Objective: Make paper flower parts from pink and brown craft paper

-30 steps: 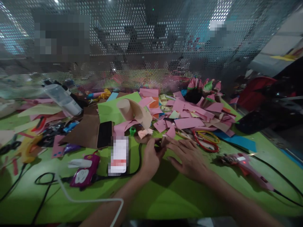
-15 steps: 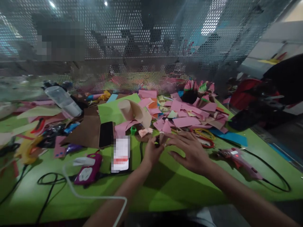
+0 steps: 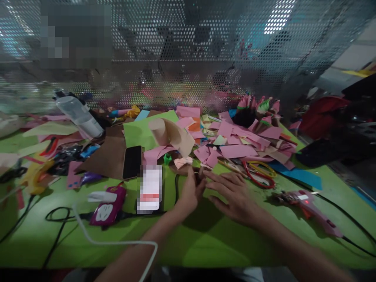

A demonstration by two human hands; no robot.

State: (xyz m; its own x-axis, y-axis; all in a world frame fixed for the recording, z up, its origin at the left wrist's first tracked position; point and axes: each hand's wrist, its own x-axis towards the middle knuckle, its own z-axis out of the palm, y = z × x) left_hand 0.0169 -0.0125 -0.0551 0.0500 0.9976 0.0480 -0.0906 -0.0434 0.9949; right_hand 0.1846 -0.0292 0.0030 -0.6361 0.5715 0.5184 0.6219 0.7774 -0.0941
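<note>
My left hand (image 3: pixel 192 190) is closed, with thumb and fingers pinched around a small brown paper roll (image 3: pixel 201 171), mostly hidden by the fingers. Beside it, my right hand (image 3: pixel 232 192) lies palm down with its fingers stretched out, their tips near the roll; whether they touch it I cannot tell. Just beyond the hands are a pink paper cone (image 3: pixel 212 158), a crumpled peach paper piece (image 3: pixel 183 162) and a small green paper piece (image 3: pixel 167 158). A curled tan paper sheet (image 3: pixel 183 141) stands behind them.
A pink glue gun (image 3: pixel 315 213) with a black cord lies at right, near red-handled scissors (image 3: pixel 260 178). On the left are two phones (image 3: pixel 132 162), a magenta tissue pack (image 3: pixel 108 205), a yellow glue gun (image 3: pixel 37 178) and a clear bottle (image 3: pixel 79 116). Pink scraps (image 3: pixel 237 152) cover the back.
The view has shifted slightly, so the right-side things sit farther right. Both hands stay together at the small roll, with the right fingers still outstretched.
</note>
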